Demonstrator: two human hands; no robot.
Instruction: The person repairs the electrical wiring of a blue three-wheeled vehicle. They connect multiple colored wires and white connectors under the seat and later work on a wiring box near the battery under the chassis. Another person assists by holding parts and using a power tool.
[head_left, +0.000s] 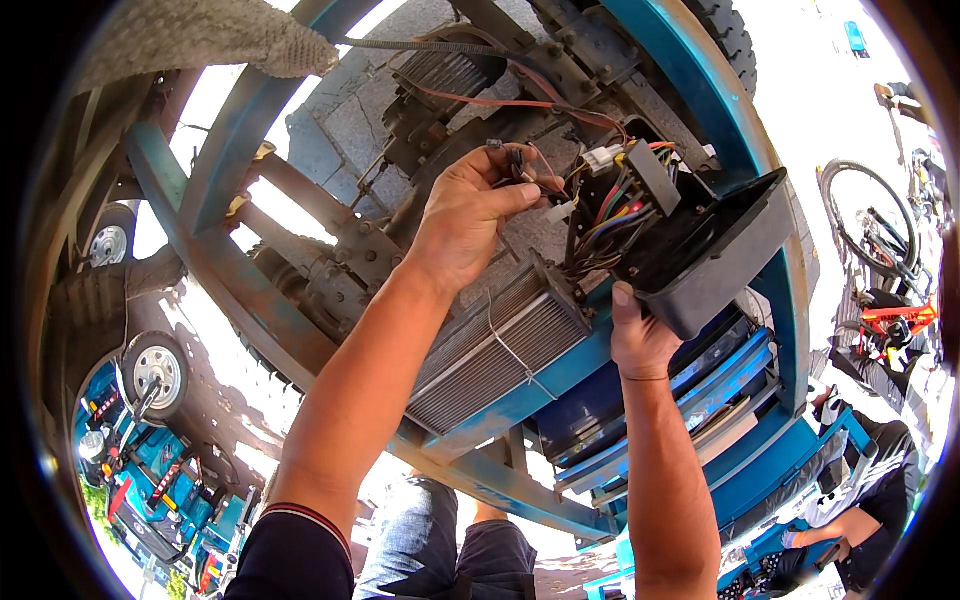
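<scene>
My left hand (462, 220) is closed, with thumb and forefinger pinched on a small dark wire connector (517, 160) with thin wires. Under the rim of a black open plastic box (712, 275) is my right hand (642, 340), its thumb on the near side and its other fingers mostly hidden beneath. A bundle of coloured wires (622, 205) runs into a dark connector block (654, 178) at the box's left side. Beside it are a white plug (603, 158) and a smaller white connector (560, 212), between my two hands.
A blue metal frame (735, 110) surrounds the work. Below the wires sits a finned metal unit (500, 345). Greasy machinery (440, 130) and a reddish cable (480, 100) lie beyond. A bicycle (870, 215) and another person (875, 500) are at the right.
</scene>
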